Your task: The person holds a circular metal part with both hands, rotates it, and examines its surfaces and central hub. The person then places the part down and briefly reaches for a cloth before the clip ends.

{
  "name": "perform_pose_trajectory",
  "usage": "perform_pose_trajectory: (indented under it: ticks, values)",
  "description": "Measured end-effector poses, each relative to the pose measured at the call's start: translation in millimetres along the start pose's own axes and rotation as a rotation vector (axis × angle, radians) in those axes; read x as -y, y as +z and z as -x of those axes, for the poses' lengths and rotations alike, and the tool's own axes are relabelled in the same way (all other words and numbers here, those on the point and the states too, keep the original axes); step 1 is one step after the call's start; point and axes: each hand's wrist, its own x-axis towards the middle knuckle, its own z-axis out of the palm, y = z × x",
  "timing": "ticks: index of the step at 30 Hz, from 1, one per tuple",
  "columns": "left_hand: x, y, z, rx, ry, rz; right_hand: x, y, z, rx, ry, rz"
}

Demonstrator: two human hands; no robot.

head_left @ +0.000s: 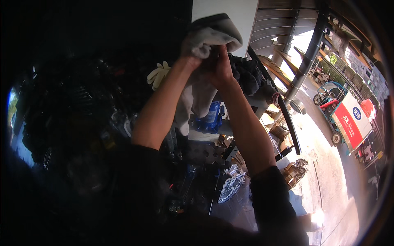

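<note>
Both arms reach forward and hold up a bunched light-grey cloth with a dark edge. My left hand is mostly covered by its folds, fingers hidden, and appears closed on it. My right hand is beside it, thumb up, gripping the cloth from below. More light-grey fabric hangs between my forearms; whether it is the same piece I cannot tell. Left of my left wrist lies a cream work glove. Dark bunched fabric sits just right of my right hand.
Below the hands is a blue plastic-looking package. Lower down lies a silvery metal casting, with another metal part on the sunlit ground. A black bar slants along the right. Outside stands a red-and-white cargo tricycle. The left side is very dark.
</note>
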Motion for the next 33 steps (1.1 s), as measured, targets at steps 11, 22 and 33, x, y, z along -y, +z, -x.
perform_pose_trajectory:
  ticks: [11,22,33]
  values:
    - [-53,-28,122,0.182,0.460,-1.700,73,8,-29,0.085,-0.125,0.131]
    - [-49,27,128,0.409,0.501,-1.437,106,39,-46,-0.116,-0.725,1.014]
    - [39,58,182,-0.216,1.029,-1.010,85,56,162,0.273,-0.104,0.610]
